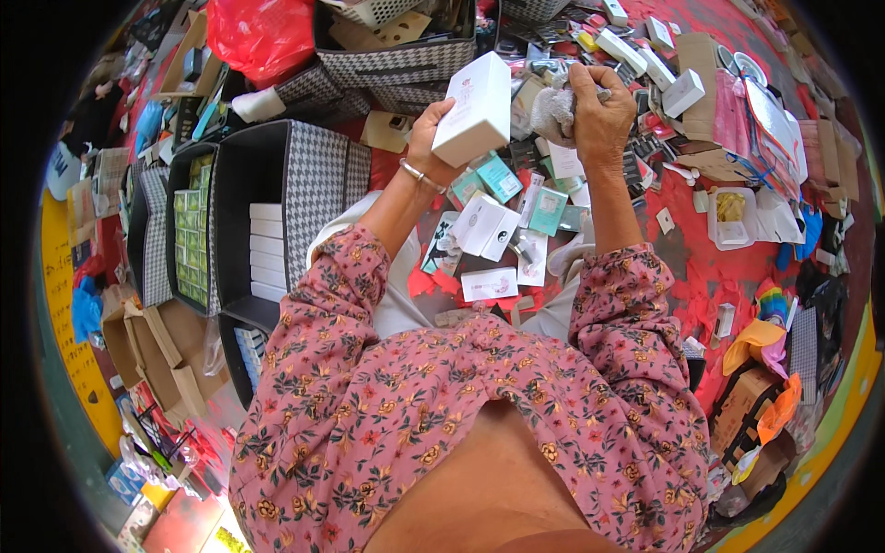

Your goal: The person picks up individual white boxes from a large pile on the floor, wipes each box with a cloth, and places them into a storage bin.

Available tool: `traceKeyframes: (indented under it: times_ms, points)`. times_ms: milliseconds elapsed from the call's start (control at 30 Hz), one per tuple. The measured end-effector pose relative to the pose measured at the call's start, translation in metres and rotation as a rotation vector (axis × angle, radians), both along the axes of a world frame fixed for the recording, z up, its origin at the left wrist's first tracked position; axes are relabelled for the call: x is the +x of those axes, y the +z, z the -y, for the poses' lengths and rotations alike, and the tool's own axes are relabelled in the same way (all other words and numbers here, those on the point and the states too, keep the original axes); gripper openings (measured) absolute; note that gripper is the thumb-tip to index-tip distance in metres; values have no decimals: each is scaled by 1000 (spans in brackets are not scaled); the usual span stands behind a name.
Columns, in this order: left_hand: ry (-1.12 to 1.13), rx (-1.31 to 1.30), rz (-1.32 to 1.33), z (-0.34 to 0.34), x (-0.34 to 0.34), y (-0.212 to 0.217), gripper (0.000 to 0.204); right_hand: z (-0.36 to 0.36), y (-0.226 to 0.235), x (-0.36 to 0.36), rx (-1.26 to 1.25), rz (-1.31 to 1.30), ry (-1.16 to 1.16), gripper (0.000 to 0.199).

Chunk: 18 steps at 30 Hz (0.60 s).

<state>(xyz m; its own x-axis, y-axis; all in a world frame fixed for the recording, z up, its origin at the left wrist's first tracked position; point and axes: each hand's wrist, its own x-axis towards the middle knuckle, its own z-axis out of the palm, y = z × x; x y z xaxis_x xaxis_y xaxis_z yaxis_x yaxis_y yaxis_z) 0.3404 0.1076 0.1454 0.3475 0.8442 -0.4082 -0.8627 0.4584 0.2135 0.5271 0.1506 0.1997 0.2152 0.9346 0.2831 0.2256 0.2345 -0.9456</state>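
A white cardboard box (475, 109) with a small print is gripped in my left hand (431, 143), raised over the pile and tilted. To its right, my right hand (601, 109) is closed around a small bundle in bubble wrap (553, 114); what the wrap contains is hidden. Between and below my hands lie several small cartons: a teal box (499, 178), a mint-green box (548, 211), a white box with a round black mark (486, 227) and a flat white box (489, 285).
Houndstooth storage bins (318, 175) stand at the left, holding stacked white boxes (267, 249) and green packs (192, 230). A red plastic bag (261, 37) sits far left. Right are a clear plastic tub (731, 218) and an opened cardboard box (701, 92). Red sheeting (682, 267) covers the ground.
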Motion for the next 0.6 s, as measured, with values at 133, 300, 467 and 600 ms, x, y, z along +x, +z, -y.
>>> traceKeyframes:
  times_ms: [133, 300, 467, 600]
  points:
    - [-64, -40, -52, 1, -7, -23, 34, 22, 13, -26, 237, 132, 68, 14]
    - [53, 120, -319, 10, 16, -28, 31, 48, 5, -60, 714, 647, 273, 6]
    - [-84, 75, -168, 2, -15, -39, 27, 56, -16, -59, 518, 809, 623, 11]
    - [135, -74, -308, -9, -15, -4, 37, 55, -16, -30, 215, 589, 498, 11]
